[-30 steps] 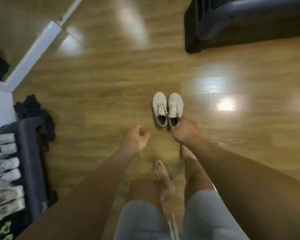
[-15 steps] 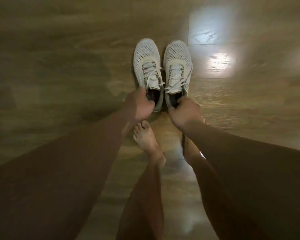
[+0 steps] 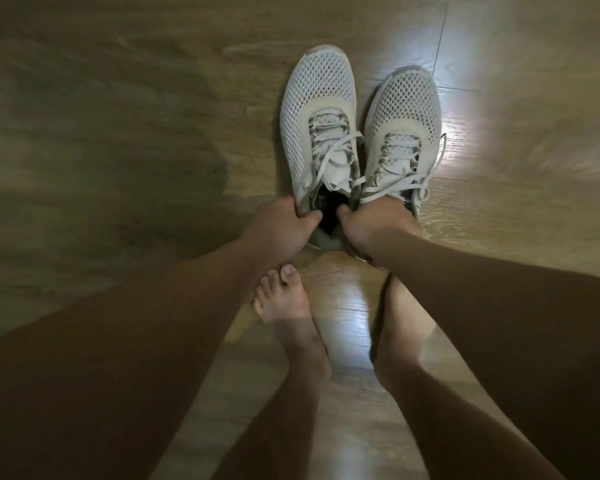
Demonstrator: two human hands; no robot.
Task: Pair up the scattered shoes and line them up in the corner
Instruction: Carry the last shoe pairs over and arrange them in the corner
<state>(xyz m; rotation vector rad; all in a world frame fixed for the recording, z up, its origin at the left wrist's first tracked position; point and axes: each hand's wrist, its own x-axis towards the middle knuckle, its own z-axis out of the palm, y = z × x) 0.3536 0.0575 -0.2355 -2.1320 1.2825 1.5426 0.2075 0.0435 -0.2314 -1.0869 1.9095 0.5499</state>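
The left hand (image 3: 278, 230) is down at the heel of the left sneaker (image 3: 317, 98), fingers curled round the collar's outer edge and thumb hooked over the dark opening. Close beside it sits the right sneaker (image 3: 404, 105), making two white mesh shoes, laces loose, toes pointing away on the wooden floor (image 3: 118, 98). The right hand (image 3: 378, 225) clamps that second shoe's heel, fingers wrapped over the collar and thumb poking toward the gap between the pair, with two bare feet (image 3: 284, 303) planted just behind them.
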